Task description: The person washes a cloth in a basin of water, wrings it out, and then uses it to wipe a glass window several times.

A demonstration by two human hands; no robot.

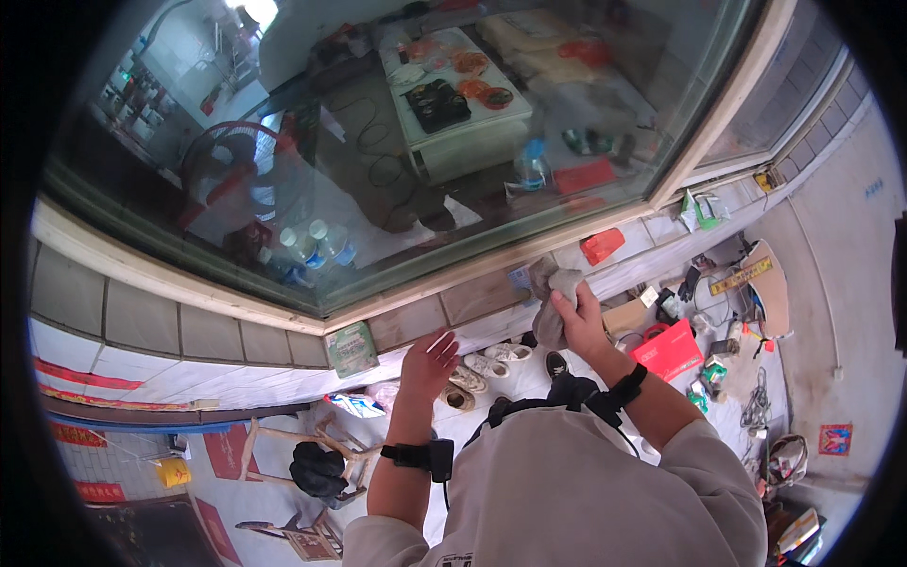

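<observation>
In my right hand (584, 319) is a bunched grey cloth (549, 319), held over the tiled window ledge (407, 322). My left hand (429, 365) hangs in the air near the ledge's edge, fingers apart, holding nothing. In front of me stands a large glass window pane (340, 191) in a pale frame (496, 259). A green printed packet (352, 350) lies on the ledge to the left of my left hand. To the right of the cloth, a red packet (601, 246) rests on the ledge. Behind the glass, a white table (468, 145) bears several things.
Below the ledge, several shoes (487, 365) stand on the floor. A red box (666, 351), a cardboard box (626, 317) and cables lie at the right. A wooden chair (319, 542) and a wooden frame with a black item (317, 469) stand at the lower left.
</observation>
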